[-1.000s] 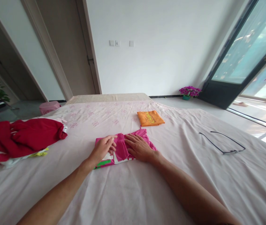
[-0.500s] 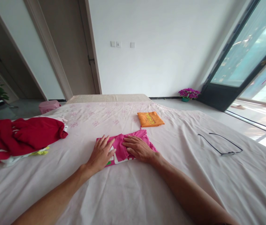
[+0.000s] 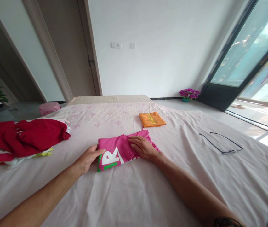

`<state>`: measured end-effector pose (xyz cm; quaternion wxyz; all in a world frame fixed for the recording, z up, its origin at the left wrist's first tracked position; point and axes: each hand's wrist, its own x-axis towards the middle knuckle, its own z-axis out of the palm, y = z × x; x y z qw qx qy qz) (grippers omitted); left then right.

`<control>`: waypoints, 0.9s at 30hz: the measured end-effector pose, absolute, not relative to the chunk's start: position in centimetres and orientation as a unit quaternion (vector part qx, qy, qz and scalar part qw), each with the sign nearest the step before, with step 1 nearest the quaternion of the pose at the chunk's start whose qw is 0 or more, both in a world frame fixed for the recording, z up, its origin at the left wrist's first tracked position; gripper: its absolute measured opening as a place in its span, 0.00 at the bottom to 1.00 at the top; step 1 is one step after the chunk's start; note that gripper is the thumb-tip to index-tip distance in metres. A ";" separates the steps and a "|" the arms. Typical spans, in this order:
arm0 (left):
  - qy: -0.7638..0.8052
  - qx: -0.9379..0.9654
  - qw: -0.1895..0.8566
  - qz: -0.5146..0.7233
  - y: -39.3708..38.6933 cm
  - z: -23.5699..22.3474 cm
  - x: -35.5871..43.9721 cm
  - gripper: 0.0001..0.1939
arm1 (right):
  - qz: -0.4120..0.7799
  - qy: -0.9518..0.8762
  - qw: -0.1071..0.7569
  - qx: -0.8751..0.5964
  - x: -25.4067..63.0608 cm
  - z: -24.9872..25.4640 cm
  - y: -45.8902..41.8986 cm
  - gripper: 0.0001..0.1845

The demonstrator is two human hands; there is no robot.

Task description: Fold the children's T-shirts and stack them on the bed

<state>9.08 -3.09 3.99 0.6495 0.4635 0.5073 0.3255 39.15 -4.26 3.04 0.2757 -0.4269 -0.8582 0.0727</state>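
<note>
A folded pink shirt (image 3: 122,145) with white letters and a green stripe lies in front of me on the sheet. At its left edge my left hand (image 3: 88,157) has its thumb over the top and its fingers at the side, partly hidden, closed on the edge. Flat on the right part of the shirt rests my right hand (image 3: 145,148), fingers stretched out and palm down. Just beyond the shirt is a folded orange garment (image 3: 152,119) with yellow lettering, touched by neither hand.
A heap of red clothes (image 3: 41,134), with white and yellow pieces under it, lies on the left of the bed sheet (image 3: 124,195). Black-framed glasses (image 3: 231,152) lie at the right. Purple flowers (image 3: 189,93) stand on the floor by the glass door.
My left hand has slid left from the top of the shirt to its left edge, uncovering the white letters and green stripe. My right hand has stayed nearly in place.
</note>
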 end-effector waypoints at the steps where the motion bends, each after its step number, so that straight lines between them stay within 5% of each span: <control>1: 0.509 0.454 0.648 0.339 -2.9 3.9 9.0 0.23 | 0.068 -0.855 0.283 -0.429 39.1 3.0 -4.3 0.20; 10: 0.492 0.435 0.637 0.403 -2.1 6.4 3.4 0.18 | 0.053 -0.884 0.254 -0.388 33.9 5.7 -4.8 0.16; 16: 0.486 0.431 0.641 0.410 -2.0 7.0 1.4 0.15 | 0.010 -0.916 0.151 -0.372 28.6 5.3 -4.5 0.12; 27: 0.470 0.421 0.632 0.450 -2.7 11.1 6.8 0.13 | -0.027 -0.926 0.117 -0.357 29.0 5.6 -3.8 0.07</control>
